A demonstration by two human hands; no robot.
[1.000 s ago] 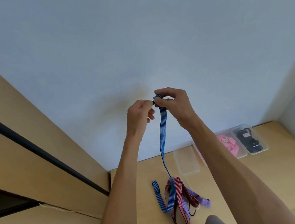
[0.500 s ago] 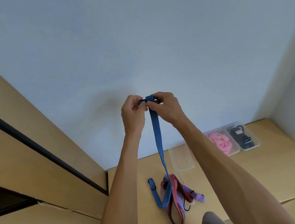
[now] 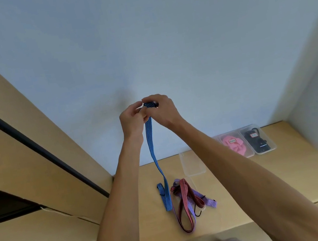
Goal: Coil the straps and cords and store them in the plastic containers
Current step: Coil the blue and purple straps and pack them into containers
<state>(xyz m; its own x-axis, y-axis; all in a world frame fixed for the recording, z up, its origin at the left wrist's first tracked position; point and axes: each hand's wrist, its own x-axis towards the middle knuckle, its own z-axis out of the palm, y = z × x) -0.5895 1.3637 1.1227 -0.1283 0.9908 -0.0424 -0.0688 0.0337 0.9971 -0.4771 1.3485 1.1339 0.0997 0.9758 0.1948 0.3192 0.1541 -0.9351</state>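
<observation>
Pale blue-grey wall fills most of the view, with a light wooden tabletop [image 3: 239, 191] below it and tan cabinet panels [image 3: 24, 164] with a dark strip to the left. Raised in front of the wall, both hands meet at the top end of a blue striped strap [image 3: 151, 142]: the left hand [image 3: 133, 120] has its fingers curled and pinching the strap just under its folded end, and the right hand [image 3: 163, 111] curls its thumb and fingers over that same end, where a small dark piece shows at the fingertips. From the hands the strap hangs straight down past the left forearm, reaches the tabletop and doubles back in a short loop lying flat. Just beside that loop lie a red striped strap [image 3: 186, 206] and a purple strap [image 3: 205, 199], tangled over each other, with a dark hook [image 3: 198, 212] at their near side. Behind them, near the wall, sits a clear empty container [image 3: 192, 163]. Further right, 2 more clear containers stand touching side by side against the wall: one holds a pink coiled strap [image 3: 234, 145], the other a black cord [image 3: 258, 141], each with a small label on top. Both bare forearms reach up from the bottom edge of the view.
</observation>
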